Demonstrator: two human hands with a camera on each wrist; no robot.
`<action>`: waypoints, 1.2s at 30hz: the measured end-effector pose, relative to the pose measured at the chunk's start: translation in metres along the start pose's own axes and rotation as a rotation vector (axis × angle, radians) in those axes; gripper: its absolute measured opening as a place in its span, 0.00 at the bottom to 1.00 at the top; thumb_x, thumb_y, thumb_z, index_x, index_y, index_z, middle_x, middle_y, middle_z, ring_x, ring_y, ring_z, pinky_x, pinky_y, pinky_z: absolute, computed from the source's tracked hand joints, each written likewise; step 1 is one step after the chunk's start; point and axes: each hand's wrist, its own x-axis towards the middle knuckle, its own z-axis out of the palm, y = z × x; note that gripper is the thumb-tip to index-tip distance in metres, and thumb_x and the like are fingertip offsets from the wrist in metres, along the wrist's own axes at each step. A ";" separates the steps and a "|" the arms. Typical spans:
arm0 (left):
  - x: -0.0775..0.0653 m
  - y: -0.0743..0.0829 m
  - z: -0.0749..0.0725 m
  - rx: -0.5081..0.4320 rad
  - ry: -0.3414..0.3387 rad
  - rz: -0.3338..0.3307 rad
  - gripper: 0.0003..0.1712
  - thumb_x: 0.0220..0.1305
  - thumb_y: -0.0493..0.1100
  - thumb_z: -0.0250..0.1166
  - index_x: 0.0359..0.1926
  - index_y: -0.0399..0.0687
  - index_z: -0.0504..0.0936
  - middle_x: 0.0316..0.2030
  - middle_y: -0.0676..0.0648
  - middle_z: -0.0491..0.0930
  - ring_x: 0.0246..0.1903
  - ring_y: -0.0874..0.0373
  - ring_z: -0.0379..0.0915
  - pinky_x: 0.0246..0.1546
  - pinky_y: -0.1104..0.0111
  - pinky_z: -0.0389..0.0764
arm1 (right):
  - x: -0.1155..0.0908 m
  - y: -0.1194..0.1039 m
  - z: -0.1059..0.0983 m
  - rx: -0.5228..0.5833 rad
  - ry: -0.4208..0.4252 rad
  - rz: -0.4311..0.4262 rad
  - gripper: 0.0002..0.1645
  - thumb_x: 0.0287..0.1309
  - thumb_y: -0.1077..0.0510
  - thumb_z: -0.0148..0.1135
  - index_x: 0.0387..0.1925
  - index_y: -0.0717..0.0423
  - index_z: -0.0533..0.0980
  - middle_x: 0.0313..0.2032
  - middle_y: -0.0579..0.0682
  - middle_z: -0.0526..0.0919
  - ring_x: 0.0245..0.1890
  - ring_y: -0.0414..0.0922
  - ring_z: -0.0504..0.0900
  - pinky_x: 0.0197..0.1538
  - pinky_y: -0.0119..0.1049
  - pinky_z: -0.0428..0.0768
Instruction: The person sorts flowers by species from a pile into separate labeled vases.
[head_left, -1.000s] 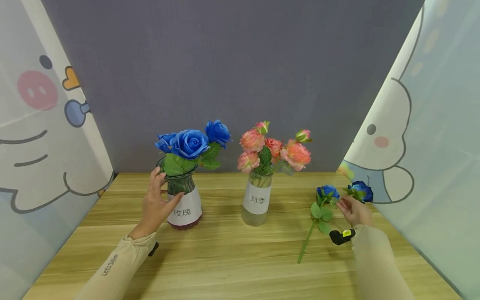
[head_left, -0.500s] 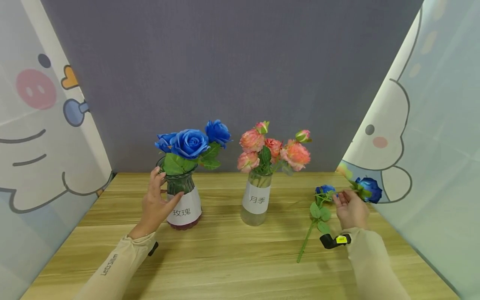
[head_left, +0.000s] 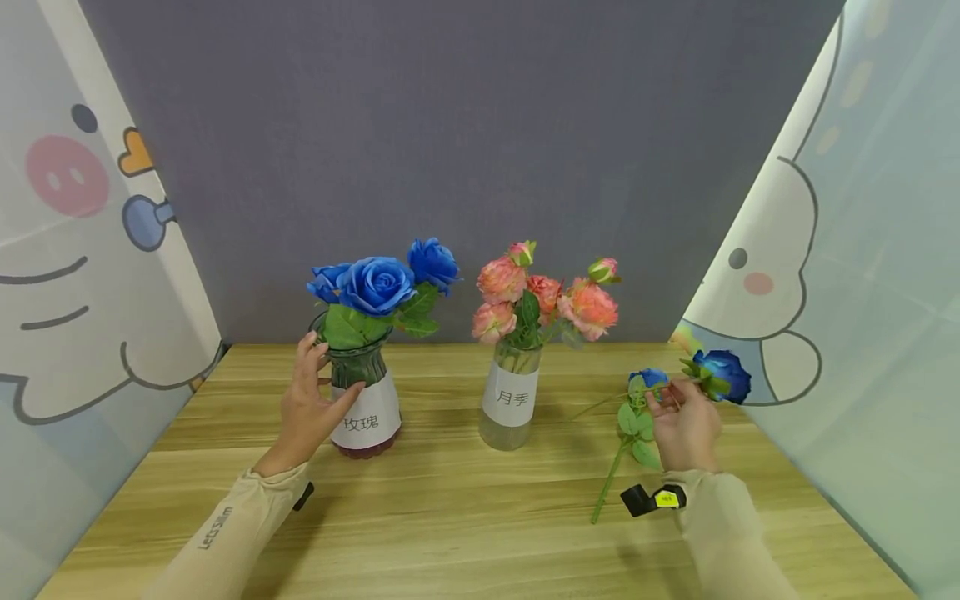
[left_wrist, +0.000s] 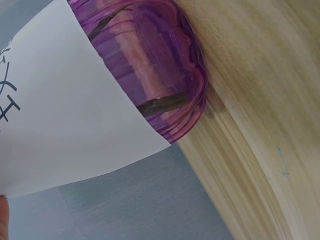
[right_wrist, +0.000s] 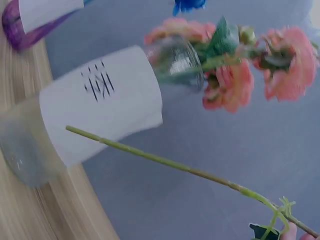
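My left hand (head_left: pixel 309 410) holds the left side of a flared glass vase (head_left: pixel 358 367), fingers near its rim and thumb against its white label (head_left: pixel 367 421). Blue roses (head_left: pixel 377 286) stand in that vase, whose purple base (left_wrist: pixel 160 55) fills much of the left wrist view. At the right, my right hand (head_left: pixel 688 432) pinches a blue rose (head_left: pixel 723 377) by its stem, bloom pointing right. Its bare stem (right_wrist: pixel 175 164) crosses in front of the ribbed vase in the right wrist view. Under that hand, another blue rose (head_left: pixel 647 380) lies on the table.
The ribbed clear vase (head_left: pixel 504 433) with pink flowers (head_left: pixel 588 308) and a white label stands mid-table. Behind the wooden table (head_left: pixel 450 517) rises a grey panel (head_left: pixel 480 150). Cartoon-printed curtains (head_left: pixel 780 242) border both sides.
My right hand has picked up the far right blue rose and carried it left, its stem now pointing toward the middle vase. The left hand stays at its vase.
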 end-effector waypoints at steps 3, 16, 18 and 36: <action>0.000 0.001 -0.001 -0.006 -0.005 -0.008 0.44 0.63 0.65 0.55 0.60 0.29 0.63 0.65 0.30 0.60 0.41 0.34 0.76 0.37 0.83 0.73 | -0.006 0.007 0.001 -0.013 -0.021 -0.009 0.06 0.68 0.66 0.49 0.33 0.56 0.67 0.27 0.50 0.68 0.29 0.43 0.70 0.45 0.39 0.77; 0.002 0.001 0.000 0.005 -0.016 -0.002 0.43 0.63 0.65 0.55 0.60 0.31 0.62 0.63 0.28 0.61 0.42 0.33 0.76 0.31 0.72 0.79 | -0.028 0.032 0.010 0.202 -0.101 0.155 0.04 0.68 0.66 0.51 0.35 0.57 0.69 0.31 0.48 0.69 0.32 0.43 0.72 0.67 0.34 0.60; 0.002 0.000 0.000 0.010 -0.019 0.002 0.43 0.64 0.65 0.55 0.59 0.30 0.62 0.63 0.27 0.61 0.43 0.32 0.75 0.31 0.70 0.79 | -0.033 0.035 0.012 0.236 -0.112 0.205 0.03 0.67 0.66 0.52 0.37 0.57 0.68 0.32 0.48 0.69 0.32 0.43 0.72 0.64 0.32 0.65; 0.002 0.002 0.000 -0.009 -0.014 -0.006 0.43 0.63 0.65 0.55 0.59 0.30 0.62 0.64 0.29 0.60 0.43 0.30 0.75 0.40 0.87 0.69 | -0.061 0.083 0.035 0.181 -0.233 0.204 0.07 0.69 0.63 0.52 0.32 0.57 0.70 0.31 0.48 0.73 0.32 0.42 0.74 0.44 0.34 0.78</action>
